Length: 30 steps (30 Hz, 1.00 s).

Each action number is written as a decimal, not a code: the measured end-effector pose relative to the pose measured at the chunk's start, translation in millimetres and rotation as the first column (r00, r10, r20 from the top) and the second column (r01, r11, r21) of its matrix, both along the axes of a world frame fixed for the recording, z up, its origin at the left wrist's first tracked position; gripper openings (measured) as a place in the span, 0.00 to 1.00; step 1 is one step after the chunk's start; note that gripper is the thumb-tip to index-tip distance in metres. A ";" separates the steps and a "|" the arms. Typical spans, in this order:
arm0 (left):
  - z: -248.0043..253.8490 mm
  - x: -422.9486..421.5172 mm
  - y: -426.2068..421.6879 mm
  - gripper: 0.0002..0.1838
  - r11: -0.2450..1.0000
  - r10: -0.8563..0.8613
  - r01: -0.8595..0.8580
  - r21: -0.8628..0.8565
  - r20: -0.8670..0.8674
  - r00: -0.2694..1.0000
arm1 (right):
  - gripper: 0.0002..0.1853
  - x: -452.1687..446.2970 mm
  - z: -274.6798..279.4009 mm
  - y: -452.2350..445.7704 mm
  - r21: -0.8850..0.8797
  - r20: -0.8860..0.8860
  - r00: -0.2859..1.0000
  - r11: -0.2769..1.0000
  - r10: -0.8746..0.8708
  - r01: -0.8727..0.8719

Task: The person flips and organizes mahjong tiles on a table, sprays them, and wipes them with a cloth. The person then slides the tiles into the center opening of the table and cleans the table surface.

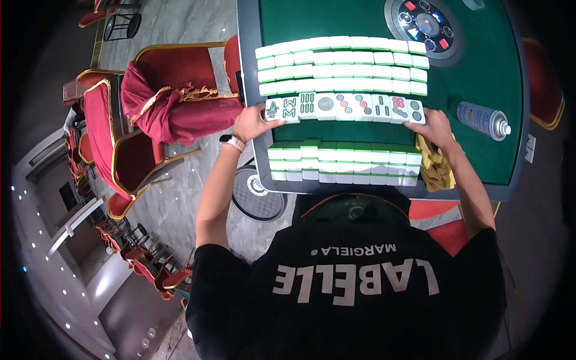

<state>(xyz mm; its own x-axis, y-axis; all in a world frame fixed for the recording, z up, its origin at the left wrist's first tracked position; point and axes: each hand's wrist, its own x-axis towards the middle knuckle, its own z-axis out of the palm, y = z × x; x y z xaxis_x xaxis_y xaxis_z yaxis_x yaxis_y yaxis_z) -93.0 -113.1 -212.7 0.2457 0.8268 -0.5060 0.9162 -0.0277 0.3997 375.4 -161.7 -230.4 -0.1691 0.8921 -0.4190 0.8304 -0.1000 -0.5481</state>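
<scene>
A row of face-up mahjong tiles (343, 108) lies across the green table between my hands. My left hand (255, 123) closes on the row's left end, thumb along its near side. At the other end my right hand (433, 127) presses the last tile, a circle-patterned one, with its thumb in front. Just beyond the row are several lines of mahjong tiles (342, 73) with white sides and green backs. Closer to my body stands another block of tiles (345, 162). A crumpled yellow cloth (437, 165) lies below my right hand.
A spray can (483, 121) lies on its side at the right of the mahjong table (474, 159). The round control panel (427, 25) sits at the table's middle. Red chairs (177, 66) and a draped red cloth (204, 120) are on the left.
</scene>
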 end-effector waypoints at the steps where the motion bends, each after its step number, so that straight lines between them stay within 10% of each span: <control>1: -9.2 -4.7 2.3 0.32 0.999 0.029 -0.027 -0.032 0.043 0.999 | 0.28 -1.3 -1.1 -0.9 -0.005 0.005 1.000 1.000 -0.018 0.018; 23: -11.2 13.1 -13.2 0.36 0.913 0.382 -0.390 0.118 0.083 0.920 | 0.40 -10.3 14.8 16.7 -0.202 0.216 0.958 0.951 -0.191 0.235; 26: -31.1 7.7 -47.0 0.28 0.705 0.705 -0.670 -0.232 0.337 0.625 | 0.39 -5.3 -6.5 -17.8 -0.154 -0.022 0.896 0.887 -0.443 0.435; 30: -27.2 48.3 -63.5 0.27 0.221 0.949 -0.592 -0.775 0.311 -0.054 | 0.30 -57.5 12.6 -45.1 -0.652 -0.396 0.327 0.514 -0.858 0.558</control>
